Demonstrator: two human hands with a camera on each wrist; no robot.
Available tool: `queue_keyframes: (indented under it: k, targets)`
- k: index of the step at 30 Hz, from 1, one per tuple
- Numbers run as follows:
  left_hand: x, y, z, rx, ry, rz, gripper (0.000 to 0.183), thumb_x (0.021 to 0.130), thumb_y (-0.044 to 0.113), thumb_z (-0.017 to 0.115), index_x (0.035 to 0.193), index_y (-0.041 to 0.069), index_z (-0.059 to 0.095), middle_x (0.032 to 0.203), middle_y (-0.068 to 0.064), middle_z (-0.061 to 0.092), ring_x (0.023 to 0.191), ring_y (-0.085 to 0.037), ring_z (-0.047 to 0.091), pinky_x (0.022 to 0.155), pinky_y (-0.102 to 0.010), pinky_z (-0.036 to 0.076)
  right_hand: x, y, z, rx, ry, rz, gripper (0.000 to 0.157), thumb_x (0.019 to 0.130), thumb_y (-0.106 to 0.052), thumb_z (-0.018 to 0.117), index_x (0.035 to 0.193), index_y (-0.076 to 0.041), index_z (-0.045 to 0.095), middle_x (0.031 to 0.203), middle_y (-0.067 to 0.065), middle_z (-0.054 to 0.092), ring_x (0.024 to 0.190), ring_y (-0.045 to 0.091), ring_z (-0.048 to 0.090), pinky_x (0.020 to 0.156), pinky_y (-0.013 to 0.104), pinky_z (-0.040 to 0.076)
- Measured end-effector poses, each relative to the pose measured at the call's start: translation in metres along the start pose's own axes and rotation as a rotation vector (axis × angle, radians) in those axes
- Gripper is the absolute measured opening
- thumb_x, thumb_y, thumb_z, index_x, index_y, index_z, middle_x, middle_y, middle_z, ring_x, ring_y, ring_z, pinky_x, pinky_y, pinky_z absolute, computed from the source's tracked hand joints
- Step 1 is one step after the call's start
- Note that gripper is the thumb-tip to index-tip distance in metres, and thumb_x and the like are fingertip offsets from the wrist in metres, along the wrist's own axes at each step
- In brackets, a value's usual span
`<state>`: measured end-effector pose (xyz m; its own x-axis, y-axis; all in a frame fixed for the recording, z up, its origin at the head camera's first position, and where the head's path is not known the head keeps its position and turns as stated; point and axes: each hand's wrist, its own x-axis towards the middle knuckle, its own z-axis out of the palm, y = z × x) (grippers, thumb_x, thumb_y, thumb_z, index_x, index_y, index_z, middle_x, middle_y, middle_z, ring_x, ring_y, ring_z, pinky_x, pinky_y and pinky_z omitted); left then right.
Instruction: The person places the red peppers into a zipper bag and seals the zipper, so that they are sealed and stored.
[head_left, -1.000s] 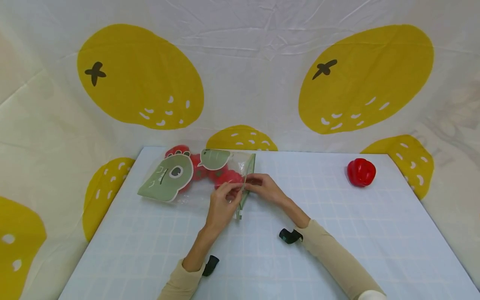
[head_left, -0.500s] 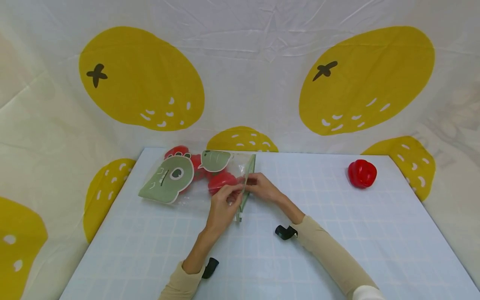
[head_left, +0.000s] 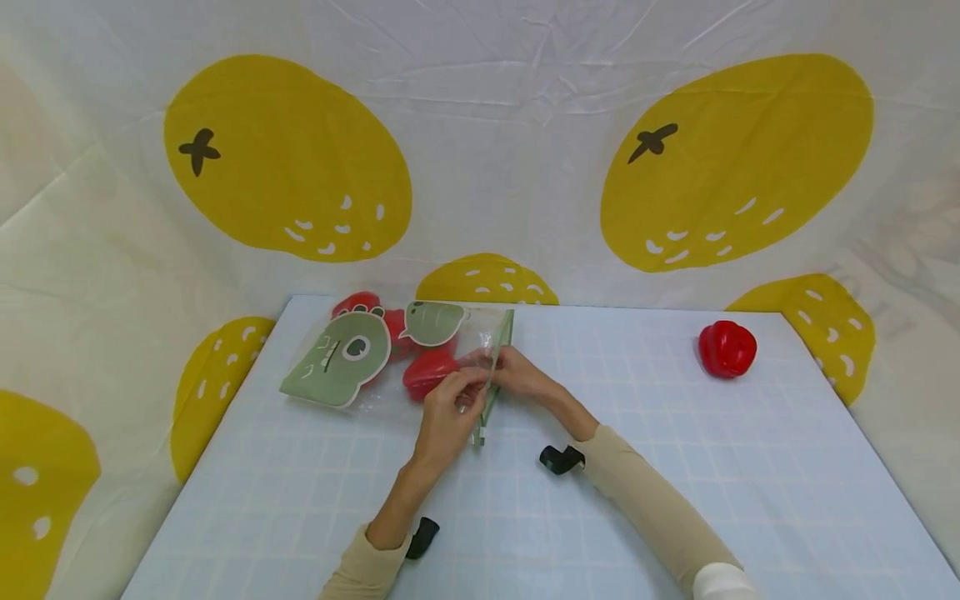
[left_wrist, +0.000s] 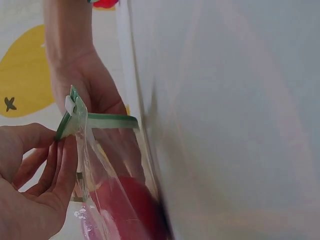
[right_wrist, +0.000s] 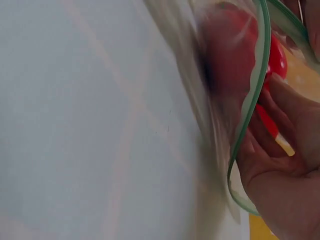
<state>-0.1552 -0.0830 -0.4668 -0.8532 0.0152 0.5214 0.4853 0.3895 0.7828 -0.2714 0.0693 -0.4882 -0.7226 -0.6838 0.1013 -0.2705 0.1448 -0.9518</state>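
Note:
A clear zip bag (head_left: 333, 367) with a green cartoon print lies at the table's back left, its mouth toward the right. Several red items show through the film. My left hand (head_left: 445, 421) pinches the green-edged rim (left_wrist: 60, 127) near the white slider (left_wrist: 70, 105). My right hand (head_left: 521, 372) reaches through the mouth, fingers extended against a red bell pepper (head_left: 429, 373) inside the bag. In the right wrist view, the thumb and fingers (right_wrist: 277, 92) lie along the pepper (right_wrist: 232, 52). The bag's film partly veils those fingertips.
Another red bell pepper (head_left: 727, 349) sits at the back right of the pale blue checked table (head_left: 675, 467). Behind the table hangs a white cloth (head_left: 510, 167) with big yellow fruit prints. Black wrist cameras (head_left: 561, 459) stick out beside the sleeves.
The pepper inside the bag has slid left, deeper in, with my right hand following it through the mouth. My left hand has stayed at the rim.

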Motion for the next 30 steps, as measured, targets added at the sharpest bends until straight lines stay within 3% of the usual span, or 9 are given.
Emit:
queue_keyframes:
  k: [11,19,25,30]
  targets:
    - [-0.002,0.002,0.003,0.013,-0.003,-0.008,0.026,0.088,-0.008,0.074,0.112,0.001,0.075,0.104,-0.009,0.071,0.082,-0.018,0.067,0.073,-0.028,0.061,0.006,-0.004,0.008,0.039,-0.009,-0.046,0.029,0.100,-0.001,0.060,0.127,0.007,0.065,0.124,0.020,0.070,0.113,0.025,0.066,0.103,0.032,0.050]
    - [-0.004,0.007,0.006,0.097,0.028,-0.012,0.017,0.088,-0.008,0.074,0.104,-0.003,0.074,0.095,-0.011,0.070,0.078,-0.021,0.068,0.070,-0.031,0.062,0.004,-0.004,0.002,0.062,0.027,0.056,0.028,0.100,-0.017,0.067,0.124,-0.004,0.072,0.120,0.009,0.074,0.111,0.021,0.066,0.099,0.034,0.053]
    - [-0.005,0.012,0.008,0.184,0.042,-0.071,0.015,0.087,-0.005,0.075,0.102,-0.002,0.075,0.090,-0.010,0.070,0.075,-0.019,0.068,0.067,-0.029,0.062,-0.004,-0.005,-0.006,0.069,0.055,0.120,0.027,0.102,-0.017,0.065,0.125,-0.004,0.070,0.120,0.007,0.072,0.112,0.021,0.063,0.102,0.035,0.051]
    - [-0.005,0.013,0.008,0.205,0.058,-0.108,0.018,0.086,-0.004,0.078,0.104,-0.002,0.075,0.088,-0.010,0.071,0.074,-0.020,0.069,0.067,-0.030,0.062,-0.012,-0.008,-0.015,0.071,0.077,0.142,0.030,0.101,-0.013,0.064,0.128,0.001,0.066,0.121,0.012,0.071,0.107,0.018,0.064,0.096,0.031,0.054]
